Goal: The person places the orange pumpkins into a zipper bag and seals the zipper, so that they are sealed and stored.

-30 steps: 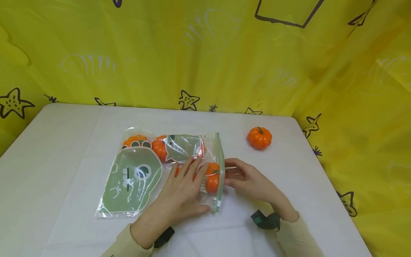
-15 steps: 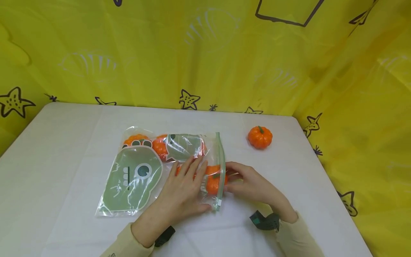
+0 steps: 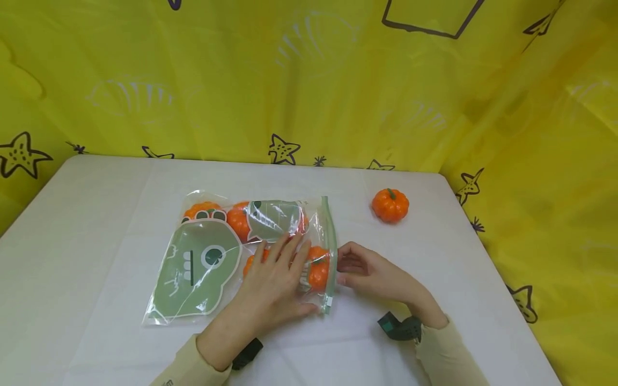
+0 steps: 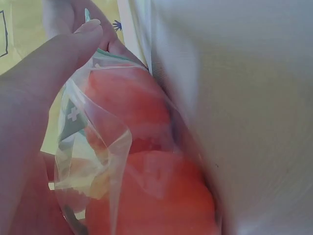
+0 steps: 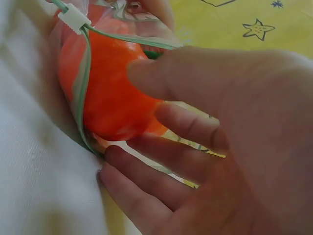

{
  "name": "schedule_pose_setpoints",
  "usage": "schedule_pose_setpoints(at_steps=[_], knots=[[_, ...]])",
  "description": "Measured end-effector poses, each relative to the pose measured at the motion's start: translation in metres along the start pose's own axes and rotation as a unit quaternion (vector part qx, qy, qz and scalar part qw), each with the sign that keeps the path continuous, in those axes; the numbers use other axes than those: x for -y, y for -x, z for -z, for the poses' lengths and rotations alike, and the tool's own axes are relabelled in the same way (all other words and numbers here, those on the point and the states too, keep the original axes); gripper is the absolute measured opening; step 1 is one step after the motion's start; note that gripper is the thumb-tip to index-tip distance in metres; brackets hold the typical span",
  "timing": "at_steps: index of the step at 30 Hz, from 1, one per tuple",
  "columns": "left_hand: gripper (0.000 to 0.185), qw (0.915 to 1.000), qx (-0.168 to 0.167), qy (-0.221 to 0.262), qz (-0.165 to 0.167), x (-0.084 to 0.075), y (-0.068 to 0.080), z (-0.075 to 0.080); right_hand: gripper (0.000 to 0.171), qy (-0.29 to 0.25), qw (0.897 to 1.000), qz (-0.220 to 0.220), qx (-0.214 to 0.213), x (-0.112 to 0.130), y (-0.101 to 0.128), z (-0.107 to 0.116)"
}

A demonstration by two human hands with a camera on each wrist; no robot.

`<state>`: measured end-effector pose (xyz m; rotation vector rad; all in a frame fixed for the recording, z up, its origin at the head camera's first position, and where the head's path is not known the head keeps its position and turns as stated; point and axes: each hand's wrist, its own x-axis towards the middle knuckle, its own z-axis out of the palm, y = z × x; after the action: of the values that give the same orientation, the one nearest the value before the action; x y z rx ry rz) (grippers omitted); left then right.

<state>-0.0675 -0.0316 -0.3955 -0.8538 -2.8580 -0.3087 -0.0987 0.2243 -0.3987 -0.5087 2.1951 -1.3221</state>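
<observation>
A clear zip bag with green cartoon-animal prints (image 3: 203, 289) lies flat on the table, its green-edged mouth facing right. Several toy pumpkins are inside it. My left hand (image 3: 272, 284) rests spread over the front part of the bag, partly covering the pumpkins beneath. One orange pumpkin (image 3: 318, 271) sits just inside the mouth. There my right hand (image 3: 374, 273) reaches in; in the right wrist view its thumb and fingers touch this pumpkin (image 5: 110, 93), not wrapped round it. The zip stands parted beside its white slider (image 5: 74, 18).
Another orange pumpkin (image 3: 390, 206) with a green stem stands on the white-covered table (image 3: 106, 241), behind and to the right of the bag. A yellow patterned curtain (image 3: 232, 80) hangs along the back and right side.
The pumpkin at the mouth shifted right toward the opening, then back left into the bag, with my right hand staying beside it. My left hand has barely moved.
</observation>
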Motion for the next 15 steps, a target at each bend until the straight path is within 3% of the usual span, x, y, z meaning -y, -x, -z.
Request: schedule_pose_setpoints(at_steps=[4, 12, 15], knots=[[0.113, 1.0000, -0.001, -0.001, -0.003, -0.0001, -0.0002, -0.0005, 0.034, 0.030, 0.999, 0.029, 0.019, -0.0002, 0.0010, -0.0003], [0.112, 0.9998, -0.012, -0.006, -0.016, -0.0016, -0.0005, -0.0010, 0.063, 0.114, 0.992, 0.031, 0.040, 0.0042, 0.0005, -0.0058], [0.112, 0.9999, -0.008, -0.004, -0.012, -0.0013, -0.0008, -0.0003, 0.060, 0.121, 0.991, 0.033, 0.042, 0.0033, 0.0004, -0.0059]])
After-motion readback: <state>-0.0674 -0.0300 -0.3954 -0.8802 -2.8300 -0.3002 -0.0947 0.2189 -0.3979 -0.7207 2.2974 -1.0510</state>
